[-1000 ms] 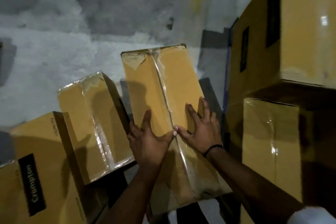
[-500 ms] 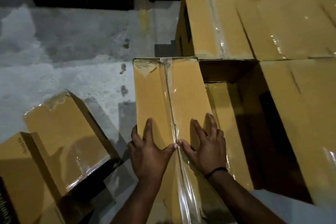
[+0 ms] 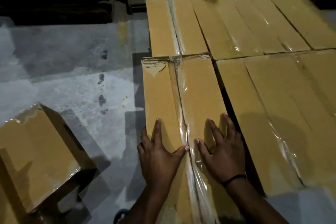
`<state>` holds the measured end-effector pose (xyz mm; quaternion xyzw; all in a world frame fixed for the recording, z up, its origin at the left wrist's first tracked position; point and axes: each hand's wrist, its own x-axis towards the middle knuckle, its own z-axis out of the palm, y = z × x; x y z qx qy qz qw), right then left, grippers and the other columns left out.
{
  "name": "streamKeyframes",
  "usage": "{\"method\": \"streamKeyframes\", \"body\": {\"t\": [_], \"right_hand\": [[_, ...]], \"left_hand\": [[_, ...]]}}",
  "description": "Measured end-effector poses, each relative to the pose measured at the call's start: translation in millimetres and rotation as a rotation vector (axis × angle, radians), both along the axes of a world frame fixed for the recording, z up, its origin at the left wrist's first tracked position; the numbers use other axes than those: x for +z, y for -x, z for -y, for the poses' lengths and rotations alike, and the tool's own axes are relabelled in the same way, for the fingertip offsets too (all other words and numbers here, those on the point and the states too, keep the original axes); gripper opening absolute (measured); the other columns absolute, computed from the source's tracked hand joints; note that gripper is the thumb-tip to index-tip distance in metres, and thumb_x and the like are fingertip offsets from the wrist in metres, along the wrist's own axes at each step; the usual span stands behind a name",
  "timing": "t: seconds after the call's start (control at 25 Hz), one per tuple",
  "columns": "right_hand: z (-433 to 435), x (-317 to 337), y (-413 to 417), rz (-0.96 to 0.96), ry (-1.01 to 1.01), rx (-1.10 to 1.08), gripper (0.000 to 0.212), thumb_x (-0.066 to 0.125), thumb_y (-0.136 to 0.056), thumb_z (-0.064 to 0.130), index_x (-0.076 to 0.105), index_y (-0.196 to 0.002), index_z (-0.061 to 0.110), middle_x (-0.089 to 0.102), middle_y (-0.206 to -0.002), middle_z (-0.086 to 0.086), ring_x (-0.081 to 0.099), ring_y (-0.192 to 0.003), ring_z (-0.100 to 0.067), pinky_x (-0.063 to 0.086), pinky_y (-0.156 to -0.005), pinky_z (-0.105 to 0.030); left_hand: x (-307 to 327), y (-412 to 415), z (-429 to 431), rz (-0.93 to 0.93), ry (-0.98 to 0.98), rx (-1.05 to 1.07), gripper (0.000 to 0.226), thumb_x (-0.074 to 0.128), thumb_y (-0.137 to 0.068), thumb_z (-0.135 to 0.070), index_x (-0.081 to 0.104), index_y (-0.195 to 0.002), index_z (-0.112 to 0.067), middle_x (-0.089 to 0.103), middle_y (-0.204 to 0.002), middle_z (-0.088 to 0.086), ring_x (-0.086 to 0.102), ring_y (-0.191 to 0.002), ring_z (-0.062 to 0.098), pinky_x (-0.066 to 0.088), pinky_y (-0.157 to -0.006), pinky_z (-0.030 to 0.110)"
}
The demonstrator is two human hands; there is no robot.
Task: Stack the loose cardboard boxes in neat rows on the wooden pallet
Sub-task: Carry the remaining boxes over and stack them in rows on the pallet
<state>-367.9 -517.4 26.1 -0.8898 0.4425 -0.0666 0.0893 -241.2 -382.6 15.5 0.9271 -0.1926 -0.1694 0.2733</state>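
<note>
Both hands are lying flat, fingers spread, on top of the long taped box (image 3: 183, 107) I'm working w/. Left hand (image 3: 160, 158) is sitting at its left edge w/ fingers curling over the side; right hand (image 3: 220, 152), black wristband (image 3: 233, 179) on, is pressing palm-down just right of the tape seam (image 3: 187, 151), thumbs nearly meeting there. Box is lying at the left end of the stack, its far end overlapping the next box (image 3: 172, 25). Rows of stacked boxes (image 3: 272, 96) are filling the right. One loose box (image 3: 34, 152) is sitting tilted on the concrete floor (image 3: 72, 71), far left.
</note>
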Motion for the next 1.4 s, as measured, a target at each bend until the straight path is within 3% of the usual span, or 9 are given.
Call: {"method": "streamKeyframes", "body": {"t": [0.12, 0.2, 0.32, 0.56, 0.8, 0.96, 1.16, 1.24, 1.4], "right_hand": [[61.3, -20.8, 13.6, -0.223, -0.080, 0.017, 0.079, 0.044, -0.089, 0.072, 0.027, -0.157, 0.037, 0.004, -0.168, -0.003, 0.019, -0.147, -0.035, 0.030, -0.114, -0.053], [84.5, -42.6, 21.1, -0.438, -0.136, 0.029, 0.083, 0.033, -0.091, 0.076, 0.005, -0.160, 0.039, -0.010, -0.169, -0.003, -0.003, -0.152, -0.042, 0.009, -0.118, -0.063], [89.0, -59.8, 33.1, -0.441, -0.195, 0.087, 0.087, 0.023, -0.093, 0.078, -0.018, -0.157, 0.037, -0.031, -0.164, -0.006, -0.022, -0.150, -0.043, -0.007, -0.119, -0.064], [73.0, -53.8, 113.6, -0.344, -0.213, 0.273, 0.093, 0.015, -0.092, 0.081, -0.020, -0.158, 0.026, -0.039, -0.159, -0.008, -0.034, -0.149, -0.025, -0.014, -0.124, -0.042], [51.4, -56.5, 182.7, -0.283, -0.129, 0.500, 0.110, 0.034, -0.089, 0.085, 0.003, -0.161, 0.008, -0.012, -0.168, -0.018, -0.008, -0.156, -0.034, 0.012, -0.123, -0.053], [53.7, -60.6, 184.7, -0.288, -0.108, 0.513, 0.117, 0.035, -0.084, 0.090, 0.008, -0.161, 0.005, -0.007, -0.168, -0.021, -0.004, -0.156, -0.036, 0.017, -0.122, -0.055], [53.9, -63.7, 183.6, -0.314, -0.135, 0.537, 0.115, 0.036, -0.085, 0.088, 0.013, -0.160, 0.003, 0.000, -0.167, -0.024, 0.002, -0.155, -0.038, 0.012, -0.123, -0.052], [53.0, -52.6, 180.8, -0.382, -0.198, 0.510, 0.113, 0.030, -0.087, 0.088, 0.012, -0.160, 0.004, -0.004, -0.167, -0.023, -0.002, -0.155, -0.038, 0.008, -0.122, -0.050], [49.7, -16.0, 163.5, -0.492, -0.331, 0.457, 0.115, -0.010, -0.077, 0.089, -0.006, -0.161, 0.010, -0.021, -0.165, -0.018, -0.023, -0.152, -0.031, -0.009, -0.125, -0.043]], "left_hand": [[-34.1, -2.6, 44.5, -0.108, 0.001, -0.124, 0.122, 0.075, -0.065, -0.077, 0.000, -0.157, -0.050, 0.000, -0.167, -0.004, 0.026, -0.147, 0.038, 0.044, -0.109, 0.053], [-55.2, -6.5, 63.9, -0.167, -0.018, -0.214, 0.125, 0.076, -0.065, -0.076, -0.009, -0.155, -0.054, -0.011, -0.168, -0.006, 0.025, -0.149, 0.042, 0.044, -0.109, 0.055], [-66.1, -6.0, 62.9, -0.125, -0.043, -0.269, 0.123, 0.067, -0.069, -0.082, -0.017, -0.153, -0.053, -0.020, -0.167, -0.004, 0.022, -0.150, 0.042, 0.040, -0.111, 0.056], [-65.2, 54.7, 5.2, -0.116, 0.002, -0.304, 0.117, 0.057, -0.079, -0.081, -0.022, -0.155, -0.044, -0.015, -0.169, 0.001, 0.031, -0.148, 0.037, 0.042, -0.111, 0.054], [-75.2, 115.7, -19.3, 0.009, 0.147, -0.156, 0.096, 0.048, -0.097, -0.062, -0.013, -0.161, -0.026, -0.008, -0.171, -0.002, 0.012, -0.156, 0.021, 0.031, -0.121, 0.043], [-78.3, 120.0, -19.0, 0.053, 0.141, -0.124, 0.089, 0.042, -0.100, -0.062, -0.009, -0.162, -0.025, 0.001, -0.171, -0.001, 0.018, -0.155, 0.021, 0.034, -0.119, 0.041], [-80.1, 116.6, -20.0, 0.016, 0.081, -0.141, 0.087, 0.037, -0.099, -0.061, -0.009, -0.162, -0.025, 0.000, -0.171, -0.001, 0.024, -0.153, 0.023, 0.037, -0.117, 0.042], [-68.0, 112.7, -23.5, -0.022, 0.012, -0.189, 0.090, 0.030, -0.096, -0.068, -0.009, -0.162, -0.022, -0.002, -0.171, 0.001, 0.028, -0.152, 0.027, 0.038, -0.116, 0.041], [-21.0, 110.2, -36.8, 0.031, -0.151, -0.294, 0.087, 0.029, -0.098, -0.069, 0.009, -0.162, -0.015, 0.005, -0.170, 0.011, 0.041, -0.143, 0.035, 0.045, -0.107, 0.044]]}}
